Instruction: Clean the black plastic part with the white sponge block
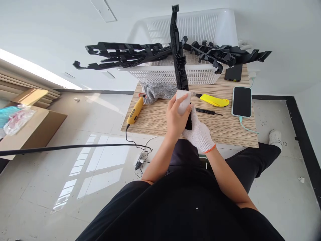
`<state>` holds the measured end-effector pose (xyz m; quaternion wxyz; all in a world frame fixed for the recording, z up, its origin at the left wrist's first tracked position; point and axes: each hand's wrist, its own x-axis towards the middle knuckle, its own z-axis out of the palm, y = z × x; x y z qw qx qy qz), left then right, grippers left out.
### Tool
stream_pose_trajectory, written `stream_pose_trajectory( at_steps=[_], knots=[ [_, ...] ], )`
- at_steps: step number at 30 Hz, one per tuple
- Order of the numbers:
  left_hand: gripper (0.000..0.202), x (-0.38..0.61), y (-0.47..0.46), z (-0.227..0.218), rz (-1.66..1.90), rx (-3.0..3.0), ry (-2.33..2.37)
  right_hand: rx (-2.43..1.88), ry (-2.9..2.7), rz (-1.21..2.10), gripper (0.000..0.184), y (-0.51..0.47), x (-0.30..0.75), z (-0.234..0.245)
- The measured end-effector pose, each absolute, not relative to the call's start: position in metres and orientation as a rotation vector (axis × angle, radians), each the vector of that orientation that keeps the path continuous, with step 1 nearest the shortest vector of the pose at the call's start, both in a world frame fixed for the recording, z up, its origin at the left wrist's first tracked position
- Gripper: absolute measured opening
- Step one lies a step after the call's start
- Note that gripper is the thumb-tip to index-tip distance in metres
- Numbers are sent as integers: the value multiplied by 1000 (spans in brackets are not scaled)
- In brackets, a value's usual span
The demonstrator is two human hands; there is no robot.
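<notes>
My bare left hand (175, 117) is closed around a white sponge-like block (185, 104), pressing it against a long black plastic trim piece (180, 68). The piece points away from me, its far end rising over the white basket. My right hand (199, 134), in a white knit glove with an orange cuff, grips the near end of the piece. Just right of my hands lie a yellow utility knife (214, 100) and a thin black screwdriver-like tool (207, 111). Parts of the block and trim piece are hidden by my fingers.
Behind the work, a white plastic basket (200, 72) carries more black plastic parts (130, 55) jutting out both sides. On the wooden table (152, 122) are a yellow corded tool (135, 111), a grey glove (159, 92), a charging phone (241, 102) and a dark phone (233, 73).
</notes>
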<state>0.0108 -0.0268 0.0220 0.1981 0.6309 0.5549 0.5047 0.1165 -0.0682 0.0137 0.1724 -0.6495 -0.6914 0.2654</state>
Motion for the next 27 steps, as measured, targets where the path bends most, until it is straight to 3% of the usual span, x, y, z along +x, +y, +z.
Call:
stream_pose_trajectory(
  at_steps=[17, 23, 27],
  knots=[
    [30, -27, -21, 4, 1557, 1616, 1711, -1774, -1724, 858, 103, -75, 123, 18],
    [31, -16, -24, 14, 1736, 1583, 1431, -1875, -1783, 842, 103, -74, 118, 21],
    [27, 8, -22, 23, 1604, 1779, 1284, -1885, -1794, 813, 102, -73, 118, 19]
  ],
)
